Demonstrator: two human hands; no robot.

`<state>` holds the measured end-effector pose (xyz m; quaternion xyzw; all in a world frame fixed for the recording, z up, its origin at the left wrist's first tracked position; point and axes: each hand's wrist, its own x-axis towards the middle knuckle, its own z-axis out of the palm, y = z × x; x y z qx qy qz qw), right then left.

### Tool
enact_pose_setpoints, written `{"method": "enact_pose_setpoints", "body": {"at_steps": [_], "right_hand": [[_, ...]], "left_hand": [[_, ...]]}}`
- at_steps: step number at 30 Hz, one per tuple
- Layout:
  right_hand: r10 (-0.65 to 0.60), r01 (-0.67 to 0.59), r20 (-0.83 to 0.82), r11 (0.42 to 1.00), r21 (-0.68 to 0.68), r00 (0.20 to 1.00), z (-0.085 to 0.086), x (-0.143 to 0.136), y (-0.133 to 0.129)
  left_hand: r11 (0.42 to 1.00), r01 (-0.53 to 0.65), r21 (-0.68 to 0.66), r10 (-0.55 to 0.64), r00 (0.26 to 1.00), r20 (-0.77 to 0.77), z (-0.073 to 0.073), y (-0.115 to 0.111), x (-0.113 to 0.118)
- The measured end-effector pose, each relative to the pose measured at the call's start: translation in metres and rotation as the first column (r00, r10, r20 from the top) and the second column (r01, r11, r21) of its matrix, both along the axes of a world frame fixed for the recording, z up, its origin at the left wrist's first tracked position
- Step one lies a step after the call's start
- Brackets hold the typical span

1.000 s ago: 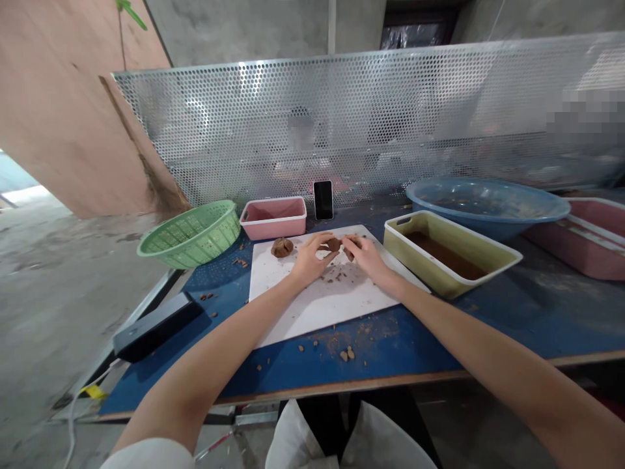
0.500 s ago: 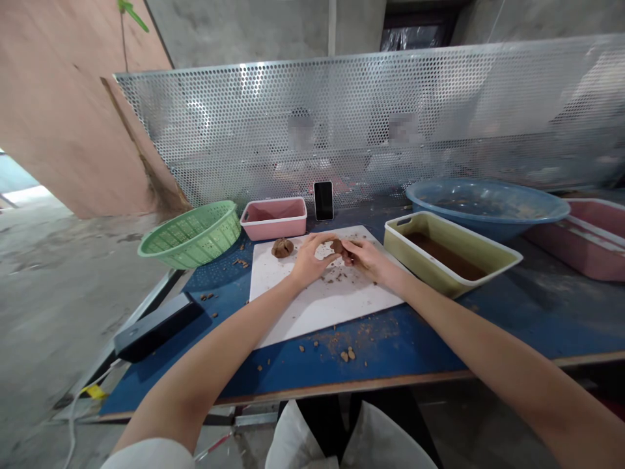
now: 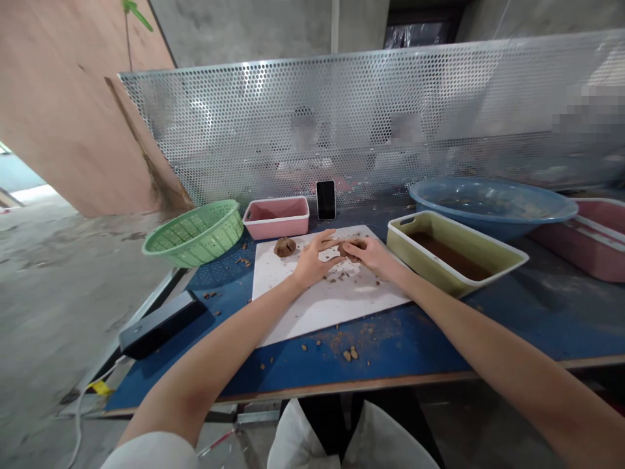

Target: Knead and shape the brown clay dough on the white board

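Observation:
Over a white board (image 3: pixel 303 319) on the blue table, my right hand (image 3: pixel 372 256) grips a brown clay lump (image 3: pixel 347 250) between thumb and fingers. My left hand (image 3: pixel 314 259) is beside it with thumb and fingers apart, fingertips near the lump's left side; whether they touch it is unclear. A second, cracked brown lump (image 3: pixel 284 247) lies on the board to the left of my left hand. Small brown crumbs are scattered on the board below my hands.
A green basket (image 3: pixel 195 238) and pink bin (image 3: pixel 277 228) stand at the left. A phone (image 3: pixel 326 200) leans behind the board. At the right are an olive bin (image 3: pixel 430 277) with brown contents, a blue basin (image 3: pixel 493 221) and a pink container (image 3: pixel 581 251). Several pebbles lie near the front edge.
The fingers of my left hand have spread and moved slightly off the lump. My right hand has turned a little and holds the lump more from above. The view has shifted slightly.

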<state>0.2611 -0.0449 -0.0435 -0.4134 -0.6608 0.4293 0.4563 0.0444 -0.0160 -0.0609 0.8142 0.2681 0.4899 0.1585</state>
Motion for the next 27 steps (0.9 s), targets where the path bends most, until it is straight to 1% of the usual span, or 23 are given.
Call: {"method": "enact_pose_setpoints", "body": {"at_steps": [4,7,9,12,15,18,22,23,25,27], "right_hand": [[-0.051,0.041,0.121,0.995,0.089,0.991,0.007,-0.001,-0.005],[-0.084,0.060,0.145,0.985,0.163,0.986,0.010,-0.003,-0.007],[-0.099,0.071,0.154,0.981,0.179,0.983,0.011,-0.004,-0.008],[-0.122,0.088,0.184,0.979,0.182,0.975,0.010,-0.004,-0.009],[-0.144,0.109,0.163,0.973,0.206,0.976,0.008,-0.004,-0.008],[-0.173,0.137,0.129,0.960,0.245,0.977,0.006,-0.004,-0.004],[-0.274,0.245,0.074,0.930,0.274,0.959,0.003,-0.002,0.001],[-0.302,0.269,0.083,0.922,0.279,0.950,0.003,-0.001,0.001],[-0.348,0.289,0.173,0.911,0.296,0.921,0.004,0.003,0.001],[-0.366,0.268,0.316,0.911,0.313,0.875,0.005,0.006,0.000]], "left_hand": [[1.000,0.016,0.013,-0.016,1.000,-0.007,0.000,0.001,0.001],[1.000,-0.002,-0.021,0.001,1.000,-0.025,0.001,0.000,0.001],[0.999,-0.013,-0.044,0.012,0.999,-0.030,0.001,-0.001,0.001],[0.999,0.004,-0.052,-0.006,1.000,-0.028,0.000,-0.001,0.001],[0.997,0.011,-0.080,-0.014,0.999,-0.039,-0.001,0.002,0.002],[0.995,0.019,-0.102,-0.020,1.000,-0.014,-0.001,0.006,0.003],[0.992,0.104,-0.063,-0.103,0.994,0.020,-0.001,0.008,0.005],[0.991,0.125,-0.046,-0.124,0.992,0.028,-0.001,0.008,0.004],[0.989,0.143,-0.021,-0.142,0.988,0.059,-0.001,0.009,0.004],[0.992,0.127,-0.016,-0.124,0.986,0.107,-0.002,0.010,0.002]]}}
